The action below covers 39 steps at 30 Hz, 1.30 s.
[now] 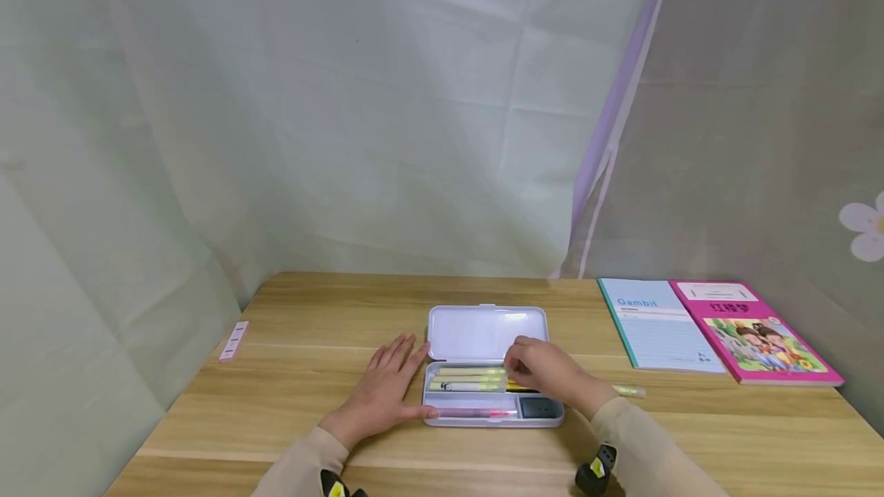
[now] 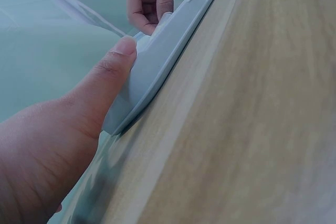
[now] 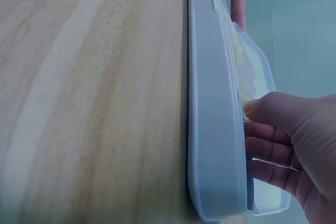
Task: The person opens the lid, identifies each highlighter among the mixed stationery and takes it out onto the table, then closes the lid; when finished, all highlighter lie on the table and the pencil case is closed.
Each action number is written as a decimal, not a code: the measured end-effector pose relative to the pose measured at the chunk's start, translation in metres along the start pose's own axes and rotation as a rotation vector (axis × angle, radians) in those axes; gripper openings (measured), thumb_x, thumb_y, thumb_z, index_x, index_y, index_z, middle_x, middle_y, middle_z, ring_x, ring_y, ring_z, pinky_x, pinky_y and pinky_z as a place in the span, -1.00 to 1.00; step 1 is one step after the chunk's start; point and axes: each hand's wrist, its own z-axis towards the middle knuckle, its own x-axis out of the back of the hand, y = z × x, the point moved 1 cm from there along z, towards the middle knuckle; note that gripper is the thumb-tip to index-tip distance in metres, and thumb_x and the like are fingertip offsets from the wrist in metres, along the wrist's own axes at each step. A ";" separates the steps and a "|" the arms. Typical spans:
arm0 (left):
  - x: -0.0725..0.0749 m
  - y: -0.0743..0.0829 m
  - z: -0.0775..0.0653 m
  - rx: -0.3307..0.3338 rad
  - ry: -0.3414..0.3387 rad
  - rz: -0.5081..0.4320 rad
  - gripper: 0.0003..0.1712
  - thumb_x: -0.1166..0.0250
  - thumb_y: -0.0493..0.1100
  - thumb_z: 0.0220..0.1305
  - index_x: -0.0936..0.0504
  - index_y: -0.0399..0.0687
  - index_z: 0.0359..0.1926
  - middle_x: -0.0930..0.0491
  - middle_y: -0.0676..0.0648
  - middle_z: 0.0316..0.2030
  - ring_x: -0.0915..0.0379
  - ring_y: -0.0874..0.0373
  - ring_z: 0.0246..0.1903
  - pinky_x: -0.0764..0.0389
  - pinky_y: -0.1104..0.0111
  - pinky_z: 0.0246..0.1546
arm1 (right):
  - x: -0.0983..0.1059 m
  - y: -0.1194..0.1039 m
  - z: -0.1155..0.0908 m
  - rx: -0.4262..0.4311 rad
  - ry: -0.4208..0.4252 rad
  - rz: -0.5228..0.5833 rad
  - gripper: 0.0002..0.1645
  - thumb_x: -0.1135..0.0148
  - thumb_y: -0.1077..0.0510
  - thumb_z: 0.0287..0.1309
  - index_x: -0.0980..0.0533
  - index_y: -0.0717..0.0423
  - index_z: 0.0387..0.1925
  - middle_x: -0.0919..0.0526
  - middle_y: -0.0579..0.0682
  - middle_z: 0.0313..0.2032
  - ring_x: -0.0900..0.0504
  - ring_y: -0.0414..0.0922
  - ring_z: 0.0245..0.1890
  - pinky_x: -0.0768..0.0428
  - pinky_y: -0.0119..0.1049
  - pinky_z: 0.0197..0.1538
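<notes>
A white pencil case point(image 1: 486, 422) lies with its lid point(image 1: 487, 332) tipped back on the wooden table. My left hand point(image 1: 380, 397) is spread at the case's left end, its fingers straight and its thumb on the near left corner. Over the right half of the case, my right hand point(image 1: 552, 371) pinches the edge of a translucent plastic wrapper point(image 3: 245, 77) between thumb and forefinger. Yellow and white pens point(image 1: 470, 386) lie at the wrapper's place in the back compartment. A pink pen point(image 1: 476, 413) and a dark block point(image 1: 539, 408) occupy the front compartment.
Right of the case, a pen point(image 1: 630, 391) lies partly behind my right forearm. Farther right are a light blue notebook point(image 1: 659, 328) and a pink picture-covered book point(image 1: 753, 336). A small pink strip point(image 1: 234, 341) rests near the left edge. Curtains point(image 1: 414, 113) hang behind the table.
</notes>
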 end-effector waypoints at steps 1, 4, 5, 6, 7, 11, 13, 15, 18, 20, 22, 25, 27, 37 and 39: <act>0.000 0.000 0.000 0.000 0.000 0.000 0.21 -0.27 0.51 -0.08 -0.15 -0.05 0.46 -0.11 -0.30 0.44 0.05 -0.25 0.45 -0.07 -0.17 0.40 | 0.000 0.000 0.000 -0.013 -0.006 -0.001 -0.91 -0.37 0.20 0.06 -0.58 0.01 -0.40 -0.54 -0.20 -0.42 -0.46 -0.35 -0.41 -0.57 -0.44 -0.29; -0.001 0.000 0.000 -0.001 0.003 -0.003 0.20 -0.28 0.51 -0.09 -0.16 -0.05 0.46 -0.12 -0.30 0.44 0.05 -0.25 0.45 -0.07 -0.17 0.39 | 0.001 -0.001 0.000 -0.049 -0.024 0.006 -0.91 -0.35 0.19 0.09 -0.56 -0.01 -0.37 -0.53 -0.20 -0.41 -0.43 -0.34 -0.41 -0.57 -0.43 -0.27; -0.001 0.000 0.001 -0.002 0.004 -0.003 0.20 -0.28 0.51 -0.09 -0.16 -0.05 0.46 -0.12 -0.30 0.43 0.05 -0.25 0.45 -0.07 -0.17 0.39 | 0.002 -0.001 0.000 -0.061 -0.030 0.015 -0.91 -0.35 0.19 0.11 -0.56 0.00 -0.36 -0.54 -0.21 -0.41 -0.43 -0.34 -0.40 -0.58 -0.42 -0.25; -0.001 0.000 0.001 -0.001 0.004 -0.004 0.20 -0.28 0.50 -0.08 -0.16 -0.04 0.45 -0.12 -0.30 0.43 0.05 -0.25 0.45 -0.06 -0.17 0.40 | 0.003 -0.001 -0.001 -0.071 -0.033 0.026 -0.92 -0.34 0.20 0.11 -0.57 0.00 -0.35 -0.56 -0.20 -0.40 -0.44 -0.33 -0.40 -0.59 -0.41 -0.24; -0.001 0.000 0.001 -0.002 0.005 -0.003 0.20 -0.28 0.50 -0.08 -0.16 -0.05 0.45 -0.12 -0.30 0.43 0.05 -0.24 0.45 -0.06 -0.17 0.40 | 0.003 -0.001 -0.001 -0.086 -0.038 0.040 -0.92 -0.33 0.21 0.12 -0.57 0.00 -0.34 -0.57 -0.20 -0.40 -0.44 -0.32 -0.40 -0.60 -0.39 -0.23; -0.002 -0.001 0.001 -0.004 0.005 0.004 0.20 -0.28 0.50 -0.09 -0.17 -0.04 0.45 -0.12 -0.29 0.43 0.04 -0.24 0.45 -0.07 -0.17 0.39 | 0.005 -0.001 -0.002 -0.128 -0.050 0.102 -0.92 -0.30 0.23 0.14 -0.58 0.02 -0.30 -0.59 -0.19 -0.38 -0.47 -0.30 -0.37 -0.63 -0.35 -0.19; -0.003 -0.001 0.001 -0.005 0.003 0.008 0.20 -0.28 0.51 -0.09 -0.17 -0.04 0.45 -0.12 -0.29 0.44 0.04 -0.24 0.45 -0.07 -0.16 0.39 | 0.006 0.001 -0.003 -0.135 -0.046 0.130 -0.91 -0.29 0.24 0.16 -0.60 0.03 -0.28 -0.60 -0.19 -0.36 -0.48 -0.30 -0.36 -0.63 -0.36 -0.18; -0.003 -0.001 0.000 -0.005 -0.001 0.007 0.20 -0.27 0.51 -0.09 -0.16 -0.04 0.45 -0.11 -0.29 0.44 0.05 -0.23 0.45 -0.06 -0.16 0.40 | 0.006 0.003 -0.005 -0.124 -0.029 0.150 -0.89 -0.28 0.24 0.16 -0.62 0.06 -0.24 -0.61 -0.17 -0.34 -0.49 -0.30 -0.34 -0.63 -0.37 -0.18; -0.003 0.000 0.001 -0.010 0.002 0.012 0.20 -0.27 0.51 -0.08 -0.16 -0.05 0.45 -0.12 -0.29 0.44 0.05 -0.24 0.45 -0.06 -0.16 0.40 | 0.008 0.007 -0.008 -0.094 0.007 0.168 -0.85 -0.27 0.25 0.17 -0.63 0.09 -0.20 -0.63 -0.15 -0.31 -0.50 -0.32 -0.34 -0.63 -0.39 -0.19; -0.002 0.000 0.002 -0.013 0.004 0.015 0.20 -0.27 0.51 -0.08 -0.16 -0.05 0.45 -0.12 -0.30 0.44 0.05 -0.24 0.45 -0.07 -0.16 0.40 | 0.009 0.010 -0.011 -0.074 0.030 0.178 -0.85 -0.27 0.25 0.17 -0.64 0.11 -0.20 -0.64 -0.13 -0.32 -0.50 -0.33 -0.35 -0.62 -0.41 -0.21; -0.002 0.000 0.002 -0.015 0.006 0.018 0.20 -0.28 0.51 -0.08 -0.16 -0.06 0.45 -0.12 -0.30 0.43 0.04 -0.24 0.45 -0.07 -0.16 0.40 | 0.010 0.013 -0.013 -0.066 0.048 0.197 -0.86 -0.27 0.25 0.17 -0.64 0.12 -0.22 -0.63 -0.13 -0.34 -0.50 -0.35 -0.35 -0.60 -0.43 -0.23; -0.001 0.001 0.002 -0.014 0.001 0.018 0.21 -0.26 0.51 -0.08 -0.15 -0.05 0.46 -0.12 -0.29 0.44 0.05 -0.23 0.45 -0.06 -0.16 0.40 | 0.012 0.015 -0.015 -0.059 0.069 0.217 -0.88 -0.27 0.26 0.17 -0.64 0.12 -0.24 -0.62 -0.14 -0.37 -0.49 -0.36 -0.36 -0.59 -0.46 -0.25; -0.001 0.000 0.002 -0.014 0.001 0.016 0.21 -0.26 0.52 -0.08 -0.15 -0.05 0.46 -0.12 -0.29 0.44 0.05 -0.23 0.45 -0.06 -0.17 0.40 | 0.014 0.016 -0.016 -0.051 0.084 0.219 -0.88 -0.27 0.28 0.15 -0.64 0.13 -0.25 -0.61 -0.14 -0.38 -0.49 -0.36 -0.37 -0.59 -0.47 -0.27; -0.001 -0.001 0.001 0.001 0.008 0.006 0.21 -0.29 0.50 -0.09 -0.16 -0.06 0.45 -0.12 -0.28 0.44 0.05 -0.23 0.45 -0.06 -0.17 0.40 | 0.026 0.020 -0.022 -0.108 0.104 0.233 -0.89 -0.26 0.27 0.17 -0.64 0.08 -0.26 -0.60 -0.15 -0.37 -0.47 -0.35 -0.36 -0.58 -0.48 -0.27; -0.001 -0.001 0.001 0.002 0.008 0.002 0.21 -0.29 0.50 -0.09 -0.17 -0.06 0.45 -0.12 -0.29 0.44 0.04 -0.24 0.45 -0.07 -0.17 0.39 | 0.028 0.021 -0.024 -0.122 0.110 0.238 -0.89 -0.26 0.26 0.17 -0.64 0.07 -0.25 -0.60 -0.14 -0.35 -0.48 -0.35 -0.35 -0.59 -0.48 -0.25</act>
